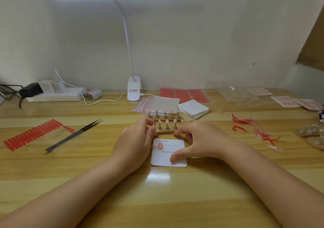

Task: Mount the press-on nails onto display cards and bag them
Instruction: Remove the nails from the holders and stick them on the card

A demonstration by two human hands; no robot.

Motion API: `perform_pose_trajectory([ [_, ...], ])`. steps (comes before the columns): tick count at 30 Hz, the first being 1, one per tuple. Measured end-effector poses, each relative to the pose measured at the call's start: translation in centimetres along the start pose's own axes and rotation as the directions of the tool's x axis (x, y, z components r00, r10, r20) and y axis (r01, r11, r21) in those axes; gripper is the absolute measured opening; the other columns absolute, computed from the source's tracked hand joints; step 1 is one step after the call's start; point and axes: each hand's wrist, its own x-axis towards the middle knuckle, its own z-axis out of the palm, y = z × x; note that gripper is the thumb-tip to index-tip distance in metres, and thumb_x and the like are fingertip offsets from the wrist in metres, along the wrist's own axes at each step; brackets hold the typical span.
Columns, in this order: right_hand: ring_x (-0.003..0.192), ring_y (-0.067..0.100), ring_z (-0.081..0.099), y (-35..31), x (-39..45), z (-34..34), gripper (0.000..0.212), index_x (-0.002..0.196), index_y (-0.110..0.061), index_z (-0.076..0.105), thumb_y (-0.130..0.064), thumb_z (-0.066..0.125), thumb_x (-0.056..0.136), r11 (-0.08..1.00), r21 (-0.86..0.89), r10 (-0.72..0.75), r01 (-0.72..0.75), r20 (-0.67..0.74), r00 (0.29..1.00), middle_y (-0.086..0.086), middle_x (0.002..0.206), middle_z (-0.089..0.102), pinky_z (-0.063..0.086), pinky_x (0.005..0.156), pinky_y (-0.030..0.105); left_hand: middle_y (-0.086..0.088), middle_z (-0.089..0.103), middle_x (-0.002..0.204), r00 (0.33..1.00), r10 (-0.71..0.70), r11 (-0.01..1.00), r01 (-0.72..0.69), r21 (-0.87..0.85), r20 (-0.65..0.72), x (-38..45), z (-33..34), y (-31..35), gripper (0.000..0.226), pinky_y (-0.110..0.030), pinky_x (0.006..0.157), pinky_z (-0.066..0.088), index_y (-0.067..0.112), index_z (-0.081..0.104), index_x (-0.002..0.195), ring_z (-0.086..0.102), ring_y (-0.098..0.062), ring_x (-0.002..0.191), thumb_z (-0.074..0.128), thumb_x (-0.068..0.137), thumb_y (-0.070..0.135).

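Observation:
A white display card (177, 144) lies on the desk in front of me with one pink press-on nail (160, 145) stuck near its top left. Behind it stand two wooden nail stands, the front stand (166, 131) and the back stand (164, 117), each with pink nails on metal pegs. The two right pegs of the front stand look bare. My left hand (136, 141) is curled at the front stand's left end, thumb and forefinger pinched on what looks like a small press-on nail. My right hand (198, 140) presses its thumb on the card while its fingertips touch the front stand's base.
Tweezers (73, 134) and a strip of red adhesive tabs (33, 134) lie to the left. Zip bags (157, 103), a stack of blank cards (193, 108) and red sheets (184, 94) sit behind the stands. Peeled red backing strips (259, 133) and more stands (310, 133) are on the right. A clip lamp (133, 91) and a power strip (56, 94) stand by the wall.

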Motion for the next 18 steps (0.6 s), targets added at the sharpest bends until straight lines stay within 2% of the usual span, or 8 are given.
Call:
perform_pose_trajectory([
  [5,0.066,-0.004,0.043,-0.13,0.12,-0.25,0.072,0.118,-0.039,0.065,-0.073,0.075,0.055,0.998,0.058,0.034,-0.035,0.019,0.999,-0.021,0.072,0.045,0.025,0.052,0.02,0.013,0.068,0.106,1.0,-0.004,1.0,0.003,0.011,0.028,-0.07,0.03,-0.07,0.017,-0.041,0.089,0.046,0.029,0.048,0.113,0.059,-0.014,0.104,0.04,0.1,0.037],
  [8,0.071,-0.002,0.046,-0.05,0.34,-0.08,0.065,0.11,-0.037,0.066,-0.067,0.08,0.054,0.993,0.107,0.052,-0.054,0.016,0.999,-0.019,0.079,0.047,0.031,0.056,0.022,0.014,0.068,0.105,0.999,0.034,0.999,-0.035,0.023,0.032,-0.23,0.05,0.07,0.017,-0.041,0.089,0.047,0.03,0.05,0.113,0.059,-0.013,0.103,0.043,0.099,0.039],
  [12,0.081,0.001,0.05,0.04,0.44,0.12,0.058,0.098,-0.04,0.057,-0.06,0.086,0.052,0.977,0.196,0.071,-0.077,0.042,0.997,-0.018,0.091,0.05,0.038,0.062,0.023,0.015,0.068,0.104,0.999,0.026,0.999,-0.024,-0.048,0.045,-0.21,0.08,-0.04,0.015,-0.04,0.089,0.048,0.031,0.051,0.11,0.059,-0.011,0.102,0.048,0.097,0.038],
  [15,0.088,-0.003,0.049,-0.09,0.28,0.09,0.058,0.096,-0.041,0.052,-0.053,0.089,0.052,0.956,0.292,0.034,-0.036,0.012,0.999,-0.022,0.102,0.048,0.041,0.066,0.02,0.016,0.065,0.102,1.0,0.018,0.982,-0.017,-0.186,0.005,0.0,-0.01,-0.27,0.011,-0.029,0.086,0.049,0.03,0.054,0.106,0.06,-0.004,0.099,0.053,0.096,0.033],
  [18,0.087,-0.004,0.05,-0.4,0.17,-0.1,0.061,0.098,-0.041,0.05,-0.048,0.09,0.053,0.936,0.351,0.018,-0.007,-0.029,0.999,-0.022,0.103,0.05,0.041,0.067,0.02,0.017,0.064,0.096,0.999,0.032,0.959,-0.039,-0.282,-0.029,0.02,-0.15,-0.17,0.009,-0.018,0.08,0.048,0.033,0.056,0.098,0.059,0.004,0.093,0.058,0.094,0.026],
])
